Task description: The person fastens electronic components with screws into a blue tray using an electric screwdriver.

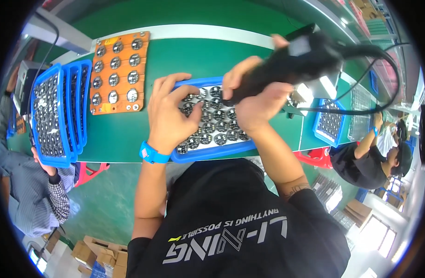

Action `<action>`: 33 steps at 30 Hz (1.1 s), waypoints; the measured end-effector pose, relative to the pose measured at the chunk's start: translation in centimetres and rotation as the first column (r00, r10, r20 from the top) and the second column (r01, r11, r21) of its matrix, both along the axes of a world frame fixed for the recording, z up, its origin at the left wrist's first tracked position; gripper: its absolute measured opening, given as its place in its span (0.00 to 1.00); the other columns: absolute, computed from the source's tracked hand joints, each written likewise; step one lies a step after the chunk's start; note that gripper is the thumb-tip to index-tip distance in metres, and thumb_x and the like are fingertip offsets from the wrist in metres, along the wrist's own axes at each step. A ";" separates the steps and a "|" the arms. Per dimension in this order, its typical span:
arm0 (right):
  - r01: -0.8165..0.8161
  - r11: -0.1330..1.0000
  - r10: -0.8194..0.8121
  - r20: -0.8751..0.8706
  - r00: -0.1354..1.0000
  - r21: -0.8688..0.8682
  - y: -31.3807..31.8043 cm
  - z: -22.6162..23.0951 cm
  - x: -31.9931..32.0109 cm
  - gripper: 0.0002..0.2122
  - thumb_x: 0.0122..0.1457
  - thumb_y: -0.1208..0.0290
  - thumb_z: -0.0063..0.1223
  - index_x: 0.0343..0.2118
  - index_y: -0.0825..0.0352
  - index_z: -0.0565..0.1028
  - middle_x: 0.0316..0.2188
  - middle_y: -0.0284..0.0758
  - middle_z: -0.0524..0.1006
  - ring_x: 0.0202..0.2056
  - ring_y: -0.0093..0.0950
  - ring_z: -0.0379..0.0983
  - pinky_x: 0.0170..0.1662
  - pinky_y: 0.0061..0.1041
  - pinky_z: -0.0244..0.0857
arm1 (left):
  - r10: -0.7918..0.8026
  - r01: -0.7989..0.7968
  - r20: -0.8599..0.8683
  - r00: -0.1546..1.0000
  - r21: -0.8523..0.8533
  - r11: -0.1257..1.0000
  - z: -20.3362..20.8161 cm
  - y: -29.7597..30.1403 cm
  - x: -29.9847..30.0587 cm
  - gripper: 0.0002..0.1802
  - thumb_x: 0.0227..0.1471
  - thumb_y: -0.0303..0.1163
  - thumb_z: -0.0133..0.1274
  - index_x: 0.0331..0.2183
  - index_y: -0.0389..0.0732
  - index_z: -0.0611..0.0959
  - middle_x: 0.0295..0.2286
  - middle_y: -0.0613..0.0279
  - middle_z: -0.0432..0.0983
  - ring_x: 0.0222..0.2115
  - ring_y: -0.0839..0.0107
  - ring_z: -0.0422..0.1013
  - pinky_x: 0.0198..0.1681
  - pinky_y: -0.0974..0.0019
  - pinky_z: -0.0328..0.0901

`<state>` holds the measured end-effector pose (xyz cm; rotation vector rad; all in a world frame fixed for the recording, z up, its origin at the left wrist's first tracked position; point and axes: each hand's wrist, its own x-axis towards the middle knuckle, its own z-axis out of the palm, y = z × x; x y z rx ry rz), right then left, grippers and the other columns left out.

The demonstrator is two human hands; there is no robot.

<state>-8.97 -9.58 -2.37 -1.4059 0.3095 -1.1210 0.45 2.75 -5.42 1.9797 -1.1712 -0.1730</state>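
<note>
My right hand is wrapped round a bulky black corded handheld tool, slightly blurred. The tool's narrow lower end hangs over the far right part of a blue-rimmed tray. Rows of small round black circuit boards lie on the tray's white bottom. Over the tray's left edge rests my left hand, its thumb and fingers apart, the thumb close to the boards at the left. Nothing shows between those fingers. A blue band circles my left wrist. The far right corner of the tray is hidden behind the tool and my right hand.
An orange fixture plate with round boards stands left of the tray. Farther left, several blue trays are stacked on edge. At the right are another blue tray and the tool's black cable. Other people sit at both sides.
</note>
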 end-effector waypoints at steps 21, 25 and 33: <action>0.315 0.946 -0.316 -0.013 0.949 -0.077 -7.2 3.7 -10.2 0.34 0.58 0.29 0.33 0.52 0.58 0.59 0.15 0.35 0.65 0.13 0.28 0.60 0.20 0.28 0.56 | -0.055 0.056 0.021 0.998 -0.051 0.997 -0.6 0.3 0.2 0.09 0.42 0.21 0.57 0.30 0.39 0.85 0.44 0.57 0.77 0.46 0.55 0.69 0.49 0.58 0.65; 0.058 0.998 -0.061 0.164 0.985 0.025 -5.7 3.2 -9.3 0.38 0.56 0.26 0.29 0.55 0.56 0.58 0.16 0.35 0.65 0.13 0.28 0.61 0.22 0.30 0.60 | -0.043 0.043 -0.008 0.999 -0.064 0.997 -0.7 0.0 0.1 0.09 0.40 0.21 0.60 0.30 0.40 0.86 0.43 0.59 0.78 0.45 0.57 0.69 0.48 0.59 0.65; -0.132 0.982 0.126 0.048 0.991 0.138 0.7 1.1 -0.4 0.42 0.50 0.23 0.35 0.55 0.57 0.55 0.17 0.37 0.69 0.12 0.28 0.63 0.19 0.28 0.62 | 0.004 -0.005 -0.016 1.000 -0.062 0.998 -1.1 0.0 0.3 0.08 0.37 0.24 0.63 0.27 0.42 0.86 0.41 0.61 0.78 0.44 0.58 0.69 0.47 0.60 0.66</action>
